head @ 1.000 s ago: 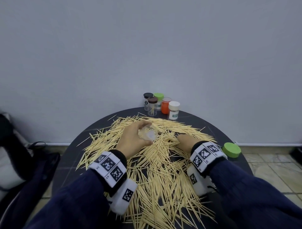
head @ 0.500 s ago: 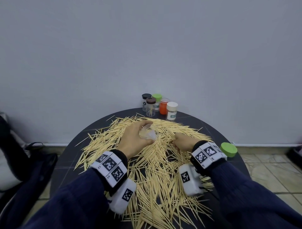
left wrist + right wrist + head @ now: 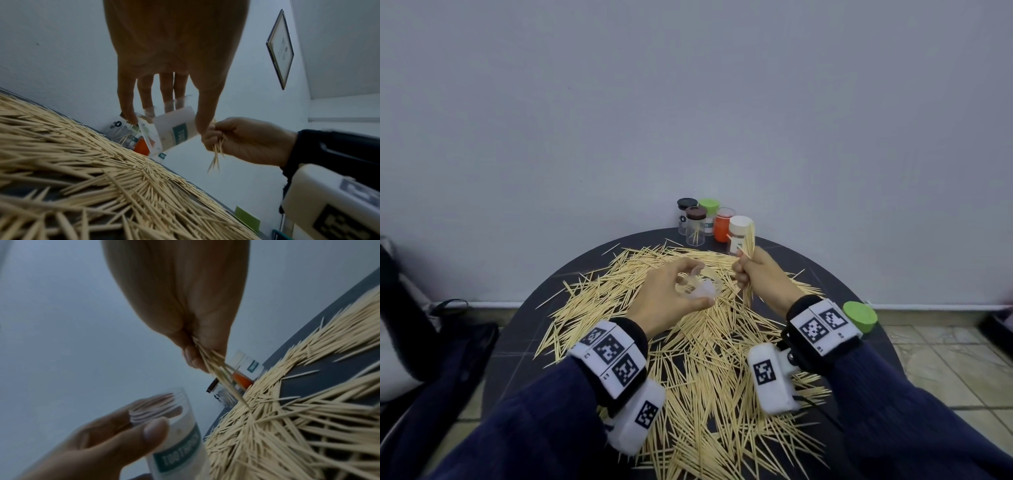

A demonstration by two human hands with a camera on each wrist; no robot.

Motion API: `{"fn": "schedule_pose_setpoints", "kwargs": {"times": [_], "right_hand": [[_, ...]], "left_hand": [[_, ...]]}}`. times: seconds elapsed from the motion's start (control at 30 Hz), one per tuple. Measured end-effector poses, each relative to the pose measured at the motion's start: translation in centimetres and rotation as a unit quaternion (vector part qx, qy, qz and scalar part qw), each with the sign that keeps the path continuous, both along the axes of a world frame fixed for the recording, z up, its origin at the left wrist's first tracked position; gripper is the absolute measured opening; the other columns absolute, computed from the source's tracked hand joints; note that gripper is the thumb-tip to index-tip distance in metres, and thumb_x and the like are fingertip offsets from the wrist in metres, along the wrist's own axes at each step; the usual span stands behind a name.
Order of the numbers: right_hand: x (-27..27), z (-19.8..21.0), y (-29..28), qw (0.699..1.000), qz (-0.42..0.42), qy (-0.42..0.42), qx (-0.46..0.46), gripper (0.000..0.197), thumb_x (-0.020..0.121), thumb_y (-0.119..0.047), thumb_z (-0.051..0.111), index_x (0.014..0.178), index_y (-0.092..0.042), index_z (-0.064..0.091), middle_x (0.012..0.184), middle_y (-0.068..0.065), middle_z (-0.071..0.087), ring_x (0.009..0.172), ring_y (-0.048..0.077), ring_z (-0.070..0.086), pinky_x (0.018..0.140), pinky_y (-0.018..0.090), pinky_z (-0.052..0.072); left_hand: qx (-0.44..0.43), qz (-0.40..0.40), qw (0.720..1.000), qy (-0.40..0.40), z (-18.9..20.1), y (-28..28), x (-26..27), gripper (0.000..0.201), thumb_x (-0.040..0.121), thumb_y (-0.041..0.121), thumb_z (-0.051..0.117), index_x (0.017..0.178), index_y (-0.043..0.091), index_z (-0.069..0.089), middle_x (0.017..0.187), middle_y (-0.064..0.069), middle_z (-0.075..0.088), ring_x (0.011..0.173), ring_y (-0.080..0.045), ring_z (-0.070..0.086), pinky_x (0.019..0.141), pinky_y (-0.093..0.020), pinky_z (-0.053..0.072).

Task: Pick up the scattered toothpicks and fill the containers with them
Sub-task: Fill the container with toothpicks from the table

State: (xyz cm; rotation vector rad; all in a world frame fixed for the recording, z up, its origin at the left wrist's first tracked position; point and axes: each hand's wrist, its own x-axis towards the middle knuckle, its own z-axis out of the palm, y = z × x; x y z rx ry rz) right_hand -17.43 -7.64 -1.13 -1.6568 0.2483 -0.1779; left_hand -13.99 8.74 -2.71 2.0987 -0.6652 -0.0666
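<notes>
nearest the viewer, dark blue sleeves (image 3: 524,428) and wrist bands printed with black-and-white markers reach over a round dark bench (image 3: 517,329) strewn with loose toothpicks (image 3: 709,377).

the left hand (image 3: 664,294) has its grip curled round a clear open container (image 3: 697,286) with a white and green label, thumb on one side and fingers on the other, holding it tilted above the pile. in the left wrist view its fingers (image 3: 146,91) show through the clear wall.

just beside it, the right hand (image 3: 760,277) has its grip closed tight on a bundle of toothpicks (image 3: 748,246), pinched between thumb and fingers. the sticks poke out above and below the fist. the bundle is lifted off the bench, close to the container's mouth but not inside it.

a green lid (image 3: 859,317) lies at the bench's right edge, beyond the right wrist.

at the far edge, against the grey wall, stands a cluster of small jars (image 3: 709,222): black, brown, green and white caps, plus an orange one.
</notes>
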Motion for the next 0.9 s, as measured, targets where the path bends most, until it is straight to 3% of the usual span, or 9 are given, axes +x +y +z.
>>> {"fn": "schedule_pose_setpoints", "kwargs": {"times": [0.17,0.3,0.5,0.77,0.9], "right_hand": [[0.1,1.0,-0.1,0.992,-0.052,-0.095,0.056,0.015,0.102,-0.006,0.026,0.101,-0.012,0.04,0.069,-0.002,0.037,0.057,0.007,0.033,0.057,0.018,0.033],[0.0,1.5,-0.2,0.974,-0.071,-0.149,0.152,0.023,0.102,-0.006,0.024,0.09,-0.017,0.041,0.068,-0.002,0.037,0.054,0.006,0.034,0.054,0.016,0.034],[-0.2,1.1,1.3,0.957,-0.027,-0.179,0.228,0.022,0.102,-0.006,0.025,0.091,-0.013,0.043,0.066,0.0,0.038,0.05,0.005,0.038,0.053,0.016,0.036],[-0.8,0.2,2.5,0.967,0.011,-0.177,0.184,0.021,0.102,-0.014,0.029,0.097,-0.018,0.048,0.076,0.002,0.055,0.068,0.009,0.057,0.059,0.022,0.052],[-1.0,-0.2,3.1,0.975,0.023,-0.184,0.122,0.02,0.102,-0.013,0.029,0.096,-0.019,0.048,0.089,0.002,0.064,0.078,0.001,0.064,0.066,0.013,0.051]], "left_hand": [[0.018,-0.028,0.999,-0.003,-0.1,-0.2,-0.4,0.058,0.071,0.027,0.08,0.123,0.027,0.054,0.115,0.009,0.059,0.094,-0.002,0.053,0.066,-0.012,0.039],[0.038,-0.05,0.998,-0.004,-0.1,-0.6,-0.8,0.058,0.072,0.028,0.078,0.125,0.026,0.053,0.116,0.009,0.058,0.099,-0.005,0.052,0.068,-0.011,0.033],[0.026,-0.07,0.997,-0.005,0.0,-0.9,-1.4,0.058,0.071,0.032,0.079,0.123,0.023,0.055,0.111,0.011,0.058,0.099,-0.005,0.054,0.065,-0.007,0.032],[-0.042,-0.067,0.997,0.015,0.4,-0.9,-1.4,0.05,0.076,0.032,0.075,0.121,0.021,0.055,0.106,0.011,0.058,0.088,0.005,0.054,0.057,-0.002,0.041],[-0.097,-0.055,0.994,0.021,0.8,-0.5,-1.3,0.044,0.077,0.037,0.073,0.117,0.031,0.058,0.106,0.014,0.062,0.089,0.002,0.06,0.062,-0.003,0.045]]}}
